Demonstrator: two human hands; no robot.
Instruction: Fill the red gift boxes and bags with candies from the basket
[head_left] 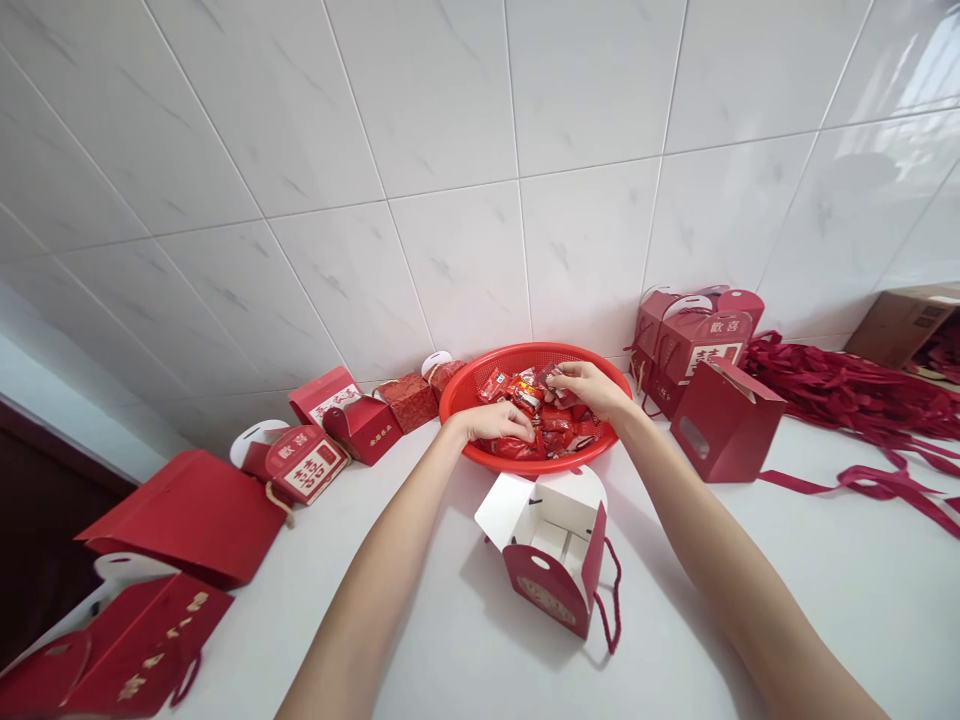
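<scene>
Nearest, an open red cardboard box with a white inside (551,590) is standing on the smooth white table (652,640), its flaps splaying outward and its maroon twisted-rope handle (619,590) looping out at the side; a forearm snagging that loop could tip the box. Just beyond, an oval red plastic basket with a perforated wall (540,466) is holding a heap of shiny red wrapped packets (527,396). The left hand (504,421) is resting on the heap, fingers curling downward; whether they are gripping anything, I cannot tell. Farther in, the right hand (576,382) is pinching a small dark-red wrapped packet (553,371) between thumb and fingertips; its slick wrapper could slip if that hold loosens, and careless raking could push packets over the rim.
</scene>
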